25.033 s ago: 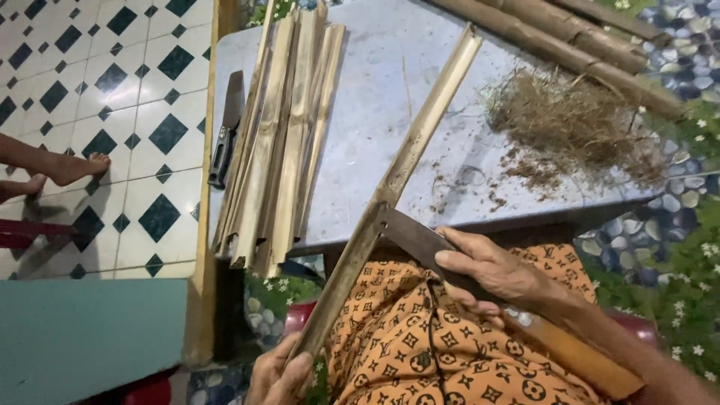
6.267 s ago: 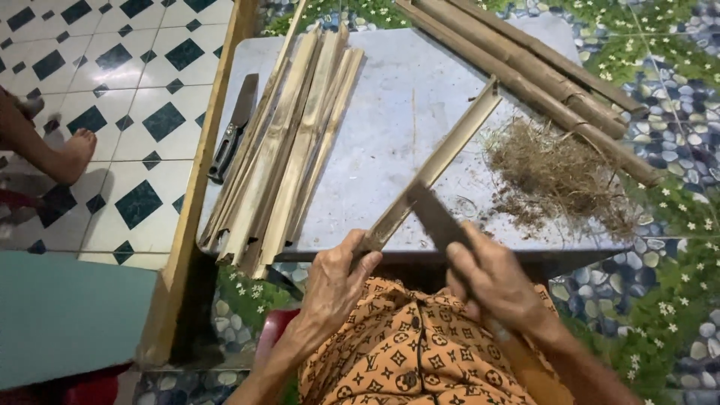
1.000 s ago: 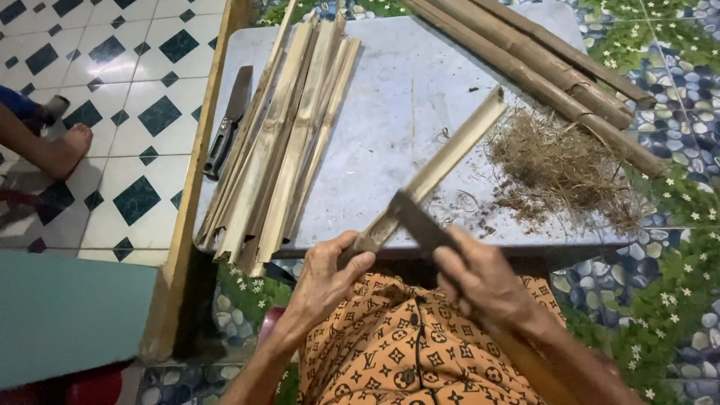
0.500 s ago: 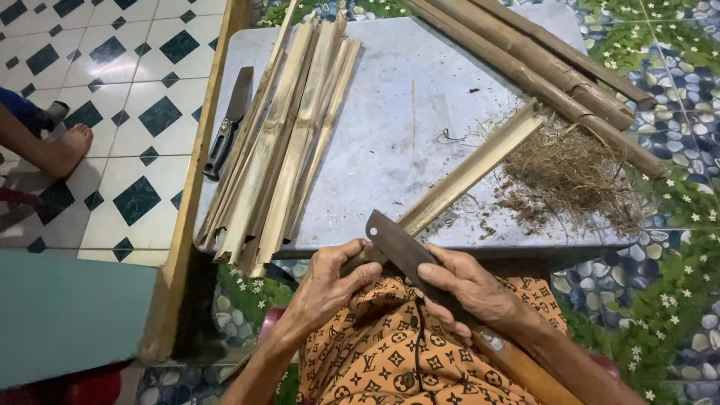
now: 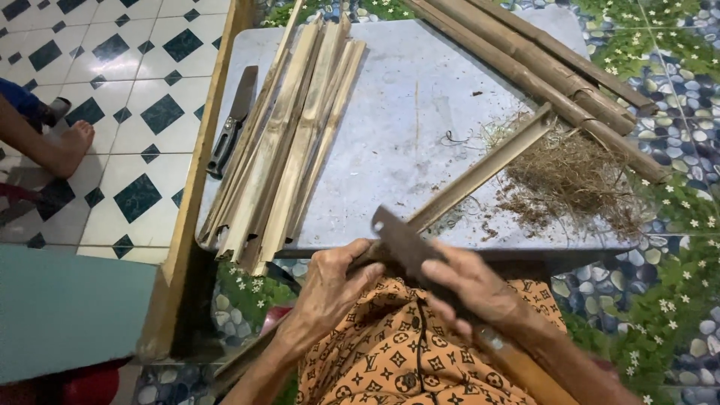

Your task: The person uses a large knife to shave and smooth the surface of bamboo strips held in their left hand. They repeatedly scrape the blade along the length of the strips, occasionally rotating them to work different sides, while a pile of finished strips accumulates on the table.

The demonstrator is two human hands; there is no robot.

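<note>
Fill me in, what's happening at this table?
A seated person is working a long bamboo strip with a broad dark blade. The right hand grips the blade; the left hand holds the strip's near end at the edge of the grey table. Split strips lie stacked to the left beside a spare knife, whole poles and fibre shavings to the right.

Bamboo and clutter on the grey table (image 5: pixel 420 82)
Split bamboo strips (image 5: pixel 292 142) lie at its left, a spare knife (image 5: pixel 232 120) beside them, whole poles (image 5: pixel 540 67) at the far right, dry shavings (image 5: pixel 577 180) near its right edge
</note>
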